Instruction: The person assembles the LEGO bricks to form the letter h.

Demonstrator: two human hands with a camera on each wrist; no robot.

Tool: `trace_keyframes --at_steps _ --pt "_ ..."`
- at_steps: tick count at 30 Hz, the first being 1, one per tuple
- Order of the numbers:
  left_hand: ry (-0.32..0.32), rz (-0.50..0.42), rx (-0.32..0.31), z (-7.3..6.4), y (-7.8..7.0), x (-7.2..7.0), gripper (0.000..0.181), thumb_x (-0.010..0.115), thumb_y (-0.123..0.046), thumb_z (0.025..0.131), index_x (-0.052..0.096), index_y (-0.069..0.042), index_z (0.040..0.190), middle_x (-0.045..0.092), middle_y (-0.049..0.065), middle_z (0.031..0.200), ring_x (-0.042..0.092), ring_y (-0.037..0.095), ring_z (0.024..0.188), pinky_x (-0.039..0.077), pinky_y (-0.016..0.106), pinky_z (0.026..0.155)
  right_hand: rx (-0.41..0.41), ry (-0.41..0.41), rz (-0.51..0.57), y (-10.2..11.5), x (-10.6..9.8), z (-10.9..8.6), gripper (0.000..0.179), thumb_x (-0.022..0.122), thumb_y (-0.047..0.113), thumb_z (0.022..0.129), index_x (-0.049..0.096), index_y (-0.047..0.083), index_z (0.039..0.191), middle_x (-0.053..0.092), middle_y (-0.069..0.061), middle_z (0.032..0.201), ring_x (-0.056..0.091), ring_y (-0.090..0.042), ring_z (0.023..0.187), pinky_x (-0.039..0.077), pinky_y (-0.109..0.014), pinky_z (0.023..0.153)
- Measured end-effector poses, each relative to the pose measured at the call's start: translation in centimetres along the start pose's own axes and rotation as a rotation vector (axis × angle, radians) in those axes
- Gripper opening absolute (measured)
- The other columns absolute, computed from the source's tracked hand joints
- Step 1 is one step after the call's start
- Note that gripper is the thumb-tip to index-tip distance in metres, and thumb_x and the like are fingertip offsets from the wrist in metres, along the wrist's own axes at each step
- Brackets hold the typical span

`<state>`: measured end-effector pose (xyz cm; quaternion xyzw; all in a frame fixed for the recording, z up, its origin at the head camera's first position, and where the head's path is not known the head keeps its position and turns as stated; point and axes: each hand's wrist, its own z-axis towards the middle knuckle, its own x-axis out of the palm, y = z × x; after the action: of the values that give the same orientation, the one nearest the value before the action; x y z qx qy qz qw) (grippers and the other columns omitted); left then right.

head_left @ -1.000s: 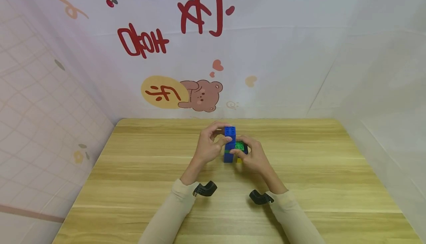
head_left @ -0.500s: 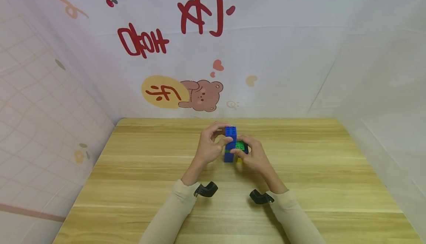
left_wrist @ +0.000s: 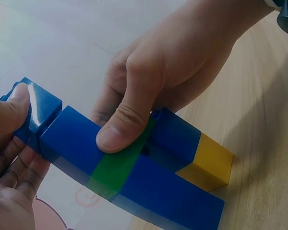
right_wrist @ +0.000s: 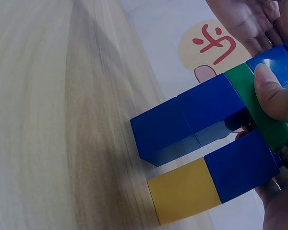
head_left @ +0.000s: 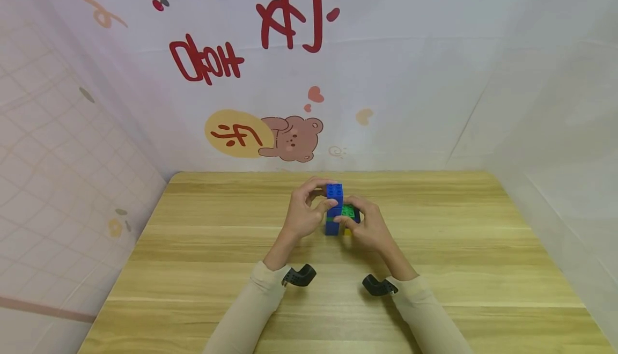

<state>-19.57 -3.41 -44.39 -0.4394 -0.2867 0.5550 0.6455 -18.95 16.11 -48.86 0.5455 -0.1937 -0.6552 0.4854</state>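
Observation:
My left hand [head_left: 304, 212] pinches the top blue brick [head_left: 335, 189] between thumb and fingers. A narrow seam shows between that brick and the blue brick [left_wrist: 72, 139] below it in the left wrist view. Beneath lies a long green brick [left_wrist: 116, 173], spanning two legs. One leg is of blue bricks [right_wrist: 187, 120]; the other has a blue brick [right_wrist: 242, 165] over a yellow brick [right_wrist: 185, 191]. My right hand [head_left: 369, 225] grips the structure at the green brick, thumb on its near side. The structure stands upright on the table. Its far side is hidden by my fingers.
The wooden table [head_left: 217, 300] meets a white printed backdrop [head_left: 410, 102] just behind the bricks. A black wrist-camera mount [head_left: 299, 275] sits on the left cuff, another black mount [head_left: 379, 285] on the right cuff.
The top blue brick and my left hand have shifted very slightly to the right since a second ago. My right hand keeps its grip in the same place.

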Motion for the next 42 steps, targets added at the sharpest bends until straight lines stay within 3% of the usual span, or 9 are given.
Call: trace_keyframes --at_steps 9,17,23,29,33,42 --pt "0.006 0.020 0.016 -0.4 0.0 -0.2 0.033 0.074 0.002 0.090 0.068 0.001 0.122 0.067 0.021 0.119 0.064 0.028 0.103 0.057 0.043 0.102 0.001 -0.007 0.001 0.1 0.3 -0.3 0.030 0.079 0.023 0.091 0.072 0.014 0.119 0.074 -0.004 0.120 0.068 -0.026 0.118 0.056 -0.049 0.101" --pt "0.011 0.045 0.011 -0.5 0.1 -0.3 0.032 0.074 0.001 0.091 0.068 0.000 0.122 0.067 0.020 0.118 0.063 0.025 0.101 0.057 0.042 0.102 -0.003 -0.005 0.004 0.2 0.4 -0.4 0.031 0.079 0.022 0.091 0.071 0.015 0.120 0.074 -0.004 0.121 0.068 -0.025 0.117 0.056 -0.049 0.101" --pt "0.015 0.058 0.027 -0.4 0.1 -0.4 0.033 0.075 0.000 0.090 0.069 -0.001 0.122 0.068 0.017 0.118 0.062 0.027 0.100 0.057 0.049 0.101 0.001 -0.006 0.008 0.2 0.4 -0.4 0.031 0.079 0.023 0.091 0.072 0.016 0.120 0.074 -0.002 0.121 0.068 -0.025 0.118 0.056 -0.049 0.102" --pt "0.016 0.088 0.036 -0.4 0.0 -0.3 0.032 0.076 0.001 0.090 0.070 -0.005 0.121 0.069 0.011 0.111 0.062 0.023 0.096 0.059 0.041 0.099 -0.006 0.000 0.025 0.3 0.4 -0.3 0.030 0.079 0.024 0.091 0.071 0.018 0.120 0.074 -0.001 0.120 0.068 -0.024 0.118 0.055 -0.049 0.102" --pt "0.002 0.090 0.045 -0.3 0.1 -0.1 0.033 0.075 0.003 0.090 0.069 -0.005 0.121 0.068 0.010 0.109 0.061 0.024 0.095 0.059 0.039 0.098 -0.003 0.004 0.021 0.3 0.2 -0.1 0.030 0.078 0.024 0.092 0.071 0.018 0.121 0.074 -0.001 0.121 0.068 -0.023 0.117 0.055 -0.048 0.101" --pt "-0.067 0.110 0.040 -0.6 0.9 1.2 0.037 0.073 0.006 0.090 0.062 -0.002 0.124 0.067 0.013 0.115 0.063 0.026 0.098 0.057 0.047 0.101 0.024 -0.003 0.008 0.3 0.2 0.1 0.033 0.079 0.013 0.090 0.070 0.010 0.121 0.073 -0.010 0.121 0.069 -0.026 0.107 0.057 -0.040 0.093"
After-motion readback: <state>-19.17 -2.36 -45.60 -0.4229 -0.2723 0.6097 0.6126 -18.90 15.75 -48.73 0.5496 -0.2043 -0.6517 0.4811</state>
